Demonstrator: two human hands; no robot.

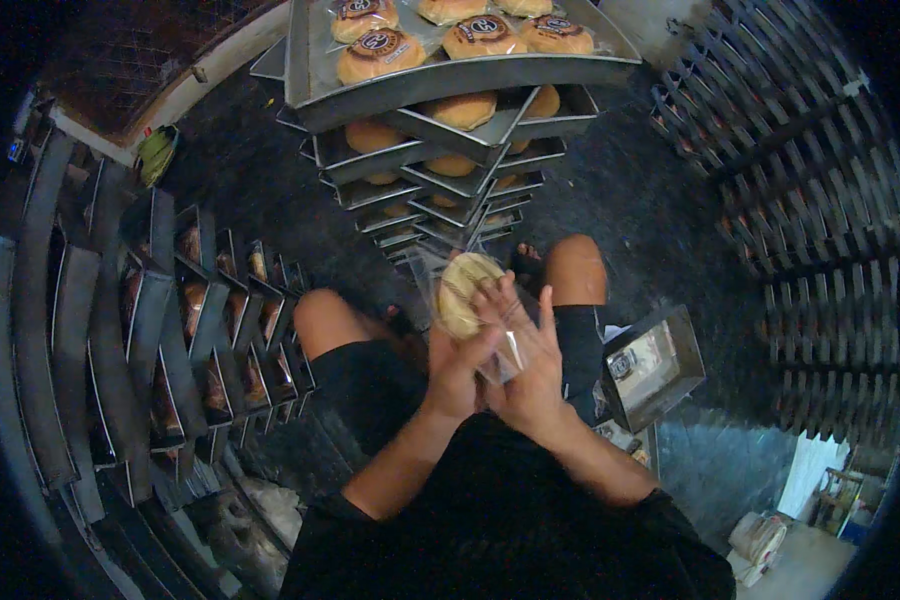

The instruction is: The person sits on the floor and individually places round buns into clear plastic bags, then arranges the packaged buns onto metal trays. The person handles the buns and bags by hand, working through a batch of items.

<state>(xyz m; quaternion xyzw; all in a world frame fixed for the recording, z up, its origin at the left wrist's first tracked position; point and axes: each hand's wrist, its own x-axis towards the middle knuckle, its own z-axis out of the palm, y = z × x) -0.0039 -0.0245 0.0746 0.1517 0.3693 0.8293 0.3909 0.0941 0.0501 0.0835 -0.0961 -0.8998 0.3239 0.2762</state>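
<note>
A round bread bun [465, 294] in a clear plastic bag [506, 360] is between my two hands, above my lap. My left hand [454, 371] is under and beside the bun, its thumb over the bag. My right hand [529, 345] lies against the bag's other side, fingers spread and a little blurred, with fingertips at the bun's edge. The bun's pale side faces up. Ahead, a metal tray [457, 86] holds several bagged buns [381, 56] with printed fronts, on top of a stack of crisscrossed trays with more buns.
Stacked metal trays [150, 300] with wrapped buns stand at the left, and more tray stacks [832, 307] at the right. Beside my right knee, a metal tin [682, 352] holds printed plastic bags [637, 364]. Crumpled clear plastic [255, 525] lies at the lower left.
</note>
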